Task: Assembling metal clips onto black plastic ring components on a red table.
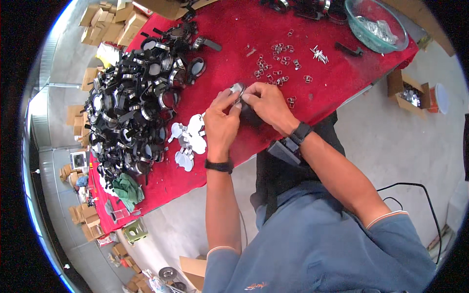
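**Silvery round part (237, 89) could be dropped**

Near the centre of the frame, above the red surface (215, 68), the silvery round part is gripped by the left hand (222, 119) and the right hand (267, 103); its details are mostly hidden. Should either pinch be loosened, it could be tipped out and lost among the metal clips (280, 48), scattered right of upper centre. The white discs (197, 143), just beside the left hand, could be knocked if that hand were swung leftward.

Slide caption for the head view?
Left hand and right hand hold a shiny part over a red table beside piled black parts.
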{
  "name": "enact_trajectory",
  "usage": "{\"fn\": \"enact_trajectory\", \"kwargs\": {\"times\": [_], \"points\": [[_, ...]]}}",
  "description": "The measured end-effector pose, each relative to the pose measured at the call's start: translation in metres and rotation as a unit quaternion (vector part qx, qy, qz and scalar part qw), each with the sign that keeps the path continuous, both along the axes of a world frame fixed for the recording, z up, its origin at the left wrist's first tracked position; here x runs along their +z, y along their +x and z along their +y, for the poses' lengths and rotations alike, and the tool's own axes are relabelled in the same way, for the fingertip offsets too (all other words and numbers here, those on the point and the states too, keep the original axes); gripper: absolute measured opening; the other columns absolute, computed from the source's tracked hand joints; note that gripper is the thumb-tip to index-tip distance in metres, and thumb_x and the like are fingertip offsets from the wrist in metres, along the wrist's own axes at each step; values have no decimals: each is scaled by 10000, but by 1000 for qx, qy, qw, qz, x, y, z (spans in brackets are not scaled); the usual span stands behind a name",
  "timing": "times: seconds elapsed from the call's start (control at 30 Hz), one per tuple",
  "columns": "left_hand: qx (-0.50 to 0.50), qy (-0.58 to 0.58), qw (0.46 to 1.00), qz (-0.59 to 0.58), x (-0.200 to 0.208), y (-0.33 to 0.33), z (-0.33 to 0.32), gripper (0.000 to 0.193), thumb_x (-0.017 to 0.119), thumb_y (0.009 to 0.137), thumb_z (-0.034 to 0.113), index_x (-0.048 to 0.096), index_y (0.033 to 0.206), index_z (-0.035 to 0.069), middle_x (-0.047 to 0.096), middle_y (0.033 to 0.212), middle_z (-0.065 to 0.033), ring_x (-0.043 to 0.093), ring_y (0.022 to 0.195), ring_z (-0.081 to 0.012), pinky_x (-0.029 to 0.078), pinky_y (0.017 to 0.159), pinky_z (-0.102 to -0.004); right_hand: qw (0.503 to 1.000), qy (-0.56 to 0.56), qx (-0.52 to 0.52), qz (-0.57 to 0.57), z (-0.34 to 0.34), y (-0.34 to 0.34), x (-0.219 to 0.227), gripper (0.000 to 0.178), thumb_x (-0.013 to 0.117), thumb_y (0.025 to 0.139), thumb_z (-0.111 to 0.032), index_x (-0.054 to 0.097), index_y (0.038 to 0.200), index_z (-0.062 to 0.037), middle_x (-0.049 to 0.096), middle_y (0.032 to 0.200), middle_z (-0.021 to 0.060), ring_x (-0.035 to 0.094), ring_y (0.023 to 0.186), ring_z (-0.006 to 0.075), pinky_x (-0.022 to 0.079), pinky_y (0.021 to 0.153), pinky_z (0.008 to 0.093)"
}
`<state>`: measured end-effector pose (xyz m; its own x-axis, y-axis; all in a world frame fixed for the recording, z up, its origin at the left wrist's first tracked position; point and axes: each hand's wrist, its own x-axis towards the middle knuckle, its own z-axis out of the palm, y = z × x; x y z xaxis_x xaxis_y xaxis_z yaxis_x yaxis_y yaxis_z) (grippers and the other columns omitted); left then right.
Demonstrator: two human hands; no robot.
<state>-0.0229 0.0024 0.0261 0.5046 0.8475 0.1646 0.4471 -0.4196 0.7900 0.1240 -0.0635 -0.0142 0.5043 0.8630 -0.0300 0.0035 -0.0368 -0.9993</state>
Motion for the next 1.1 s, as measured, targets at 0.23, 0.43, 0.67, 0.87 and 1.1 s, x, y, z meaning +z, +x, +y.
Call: {"fn": "enact_trajectory", "kwargs": {"times": [0.23,0.43,0.67,0.87,1.1], "points": [[10,-34,999,-21,-1,-1,0,365,743,885,31,790,1247,28,700,1395,-256,665,1333,-346,481,1155,-382,1000,5,-16,-4,-2,-6,0,216,726,953,-208,785,1027,-14,784,926,193,763,858,321,579,814,434],[24,35,999,29,3,5,-7,342,740,906,-4,797,1242,22,711,1404,-208,716,1237,-262,545,1068,-340,996,-43,-32,65,-6,-4,5,219,723,962,-199,776,1036,0,792,930,172,768,872,293,583,821,423],[20,54,998,37,3,4,-7,333,738,897,8,806,1222,36,740,1350,-192,740,1167,-257,561,1020,-332,1000,-23,-21,-1,-7,-3,2,229,720,962,-202,770,1033,10,786,940,193,768,886,313,580,824,430],[41,70,995,60,8,8,-12,329,741,895,4,803,1218,30,760,1312,-172,756,1116,-253,579,975,-331,998,-28,-53,-32,-2,-7,5,226,699,972,-198,757,1039,10,778,960,209,762,912,344,572,832,447],[48,71,996,31,13,12,-15,298,708,868,9,804,1149,-7,763,1228,-245,709,1220,-395,530,1090,-446,998,-22,-55,-19,-8,-11,18,199,690,973,-172,722,1009,20,755,952,223,743,932,380,560,843,466]]}}
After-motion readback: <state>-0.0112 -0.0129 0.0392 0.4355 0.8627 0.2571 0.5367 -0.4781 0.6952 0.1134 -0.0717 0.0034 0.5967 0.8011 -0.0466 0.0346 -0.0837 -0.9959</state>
